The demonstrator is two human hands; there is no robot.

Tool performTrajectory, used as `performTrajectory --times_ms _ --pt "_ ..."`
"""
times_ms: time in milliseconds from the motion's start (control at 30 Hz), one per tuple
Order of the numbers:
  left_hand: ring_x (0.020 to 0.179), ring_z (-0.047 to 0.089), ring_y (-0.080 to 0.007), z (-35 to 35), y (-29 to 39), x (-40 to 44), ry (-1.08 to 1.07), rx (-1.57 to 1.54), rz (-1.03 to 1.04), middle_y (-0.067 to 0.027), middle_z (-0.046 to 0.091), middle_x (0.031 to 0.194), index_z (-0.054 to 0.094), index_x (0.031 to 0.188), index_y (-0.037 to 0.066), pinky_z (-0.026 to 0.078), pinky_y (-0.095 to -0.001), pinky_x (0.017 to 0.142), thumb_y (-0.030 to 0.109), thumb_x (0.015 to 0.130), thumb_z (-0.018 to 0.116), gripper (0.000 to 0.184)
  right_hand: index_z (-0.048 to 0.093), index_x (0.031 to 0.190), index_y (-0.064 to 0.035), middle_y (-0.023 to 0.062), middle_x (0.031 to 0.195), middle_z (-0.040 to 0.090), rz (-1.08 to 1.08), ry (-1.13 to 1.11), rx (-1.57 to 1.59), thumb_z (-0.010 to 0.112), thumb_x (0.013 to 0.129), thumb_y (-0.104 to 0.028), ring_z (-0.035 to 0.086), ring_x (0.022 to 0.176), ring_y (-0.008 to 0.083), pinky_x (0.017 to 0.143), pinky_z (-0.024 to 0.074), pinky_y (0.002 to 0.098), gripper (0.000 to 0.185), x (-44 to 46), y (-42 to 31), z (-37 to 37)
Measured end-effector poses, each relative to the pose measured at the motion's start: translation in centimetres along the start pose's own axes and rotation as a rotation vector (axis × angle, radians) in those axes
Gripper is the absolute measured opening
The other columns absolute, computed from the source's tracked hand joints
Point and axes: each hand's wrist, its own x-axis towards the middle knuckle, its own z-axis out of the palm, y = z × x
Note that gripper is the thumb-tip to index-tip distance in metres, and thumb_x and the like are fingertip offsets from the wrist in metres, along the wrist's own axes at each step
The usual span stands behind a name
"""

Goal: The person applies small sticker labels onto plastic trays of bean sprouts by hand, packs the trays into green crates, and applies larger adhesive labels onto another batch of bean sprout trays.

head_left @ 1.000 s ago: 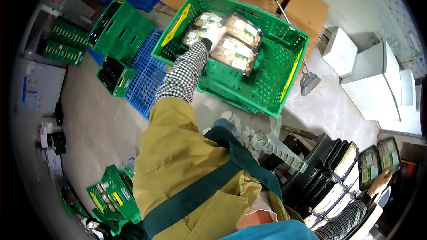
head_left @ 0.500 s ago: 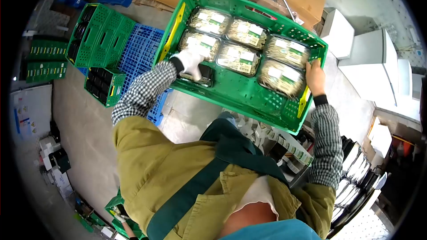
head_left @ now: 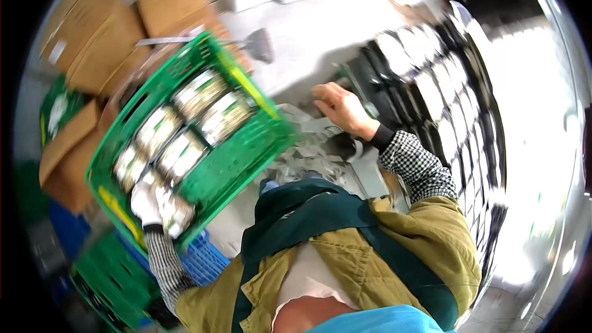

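Note:
A green crate (head_left: 237, 160) hangs at a slant on the left, holding several clear-lidded packs of pale, thin strands with green and white labels, among them one pack (head_left: 225, 117) near its right end. My left hand (head_left: 145, 202), in a white glove, is inside the crate's lower left corner, closed on the edge of a strand pack (head_left: 177, 213); blur softens its fingers. Bare and away from the crate, my right hand (head_left: 345, 108) has loosely bent fingers, apart, with nothing in them. It is nearest to the stacked dark trays (head_left: 382, 83).
Cardboard boxes (head_left: 92, 31) stand behind the crate. On the right are tall rows of film-topped packs (head_left: 441, 92). Crumpled label strips (head_left: 314, 154) lie below my right hand. A blue pallet (head_left: 206, 259) and another green crate (head_left: 114, 277) are at lower left.
My view has turned right, so the crate now appears further left and tilted. My right hand has let go of the crate's right end and moved towards the stacked packs. My left hand stays in the crate.

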Motion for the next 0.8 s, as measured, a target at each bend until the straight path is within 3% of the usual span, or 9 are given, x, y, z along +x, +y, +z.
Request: performTrajectory --times_ms 100,167,233,367,500,533,600,667,800 --pt "0.085 0.063 -0.0279 -7.2 12.6 1.3 0.329 -0.372 0.122 -0.0119 0.064 0.097 0.065 0.100 0.009 0.050 -0.0369 0.075 0.022 0.081 0.070 0.023 0.061 0.107 -0.0037 0.0110 0.091 0.065 0.200 0.423 -0.177 0.063 0.087 -0.010 0.064 0.077 0.0175 0.068 0.0520 0.0296 0.021 -6.6 10.3 -5.7" --pt "0.111 0.057 -0.0268 -10.8 23.1 2.3 0.093 -1.031 0.274 -0.0190 0.058 0.120 0.057 0.113 -0.003 0.045 -0.0329 0.094 0.005 0.082 0.065 0.033 0.061 0.103 -0.0023 0.0132 0.088 0.065 0.624 0.589 -0.221 0.059 0.090 -0.012 0.064 0.077 0.0194 0.068 0.0499 0.0292 0.016 -10.5 17.0 -10.9" --pt "0.113 0.055 -0.0232 -11.7 35.2 2.8 -0.072 -1.276 0.587 -0.0147 0.055 0.126 0.050 0.128 -0.001 0.045 -0.0321 0.095 -0.002 0.084 0.060 0.045 0.059 0.105 -0.0017 0.0144 0.086 0.065 0.528 0.915 -0.347 0.056 0.091 -0.013 0.063 0.077 0.0241 0.071 0.0493 0.0334 0.018 -15.0 24.8 -17.2" --pt "0.104 0.057 -0.0260 -16.5 60.2 0.7 -0.097 -0.785 1.019 -0.0133 0.057 0.122 0.050 0.126 0.001 0.045 -0.0356 0.089 0.014 0.083 0.063 0.047 0.061 0.099 -0.0005 0.0158 0.092 0.066 0.970 0.953 -0.436 0.053 0.088 -0.022 0.064 0.082 0.0294 0.077 0.0494 0.0383 0.025 -20.1 38.6 -27.3" --pt "0.097 0.059 -0.0261 -10.7 80.6 0.2 0.188 -0.622 1.557 -0.0164 0.062 0.101 0.058 0.114 0.005 0.048 -0.0381 0.083 0.026 0.085 0.057 0.036 0.066 0.077 -0.0088 0.0163 0.077 0.064 0.589 0.714 -1.174 0.053 0.082 -0.024 0.062 0.075 0.0345 0.069 0.0498 0.0427 0.020 -23.1 57.5 -32.8" --pt "0.094 0.059 -0.0262 -9.5 83.5 0.6 0.212 -0.581 1.598 -0.0161 0.061 0.100 0.058 0.113 0.005 0.048 -0.0383 0.081 0.026 0.085 0.057 0.036 0.062 0.070 -0.0132 0.0109 0.066 0.059 0.294 0.577 -0.911 0.056 0.080 -0.026 0.060 0.067 0.0327 0.063 0.0482 0.0444 0.018 -25.5 62.2 -35.7" --pt "0.090 0.059 -0.0265 -8.8 86.6 -0.7 -0.008 -0.633 1.439 -0.0156 0.061 0.096 0.057 0.112 0.004 0.048 -0.0385 0.078 0.026 0.084 0.058 0.036 0.058 0.074 -0.0175 0.0113 0.078 0.062 0.839 1.217 -1.631 0.056 0.081 -0.027 0.058 0.071 0.0329 0.063 0.0479 0.0454 0.012 -22.4 69.2 -31.0" --pt "0.086 0.058 -0.0267 -8.4 86.8 -1.1 -0.041 -0.702 1.255 -0.0150 0.060 0.092 0.056 0.111 0.003 0.048 -0.0388 0.075 0.027 0.084 0.058 0.036 0.058 0.077 -0.0163 0.0119 0.080 0.062 0.879 0.677 -1.181 0.055 0.082 -0.027 0.059 0.073 0.0326 0.065 0.0478 0.0449 0.012 -20.0 66.5 -34.8" --pt "0.077 0.058 -0.0271 -10.4 84.2 -2.2 0.038 -0.789 0.989 -0.0139 0.059 0.085 0.054 0.108 0.001 0.047 -0.0393 0.068 0.027 0.083 0.059 0.036 0.058 0.082 -0.0137 0.0130 0.083 0.063 0.835 0.454 -0.984 0.053 0.084 -0.025 0.059 0.076 0.0319 0.068 0.0477 0.0439 0.013 -15.9 65.8 -36.6"
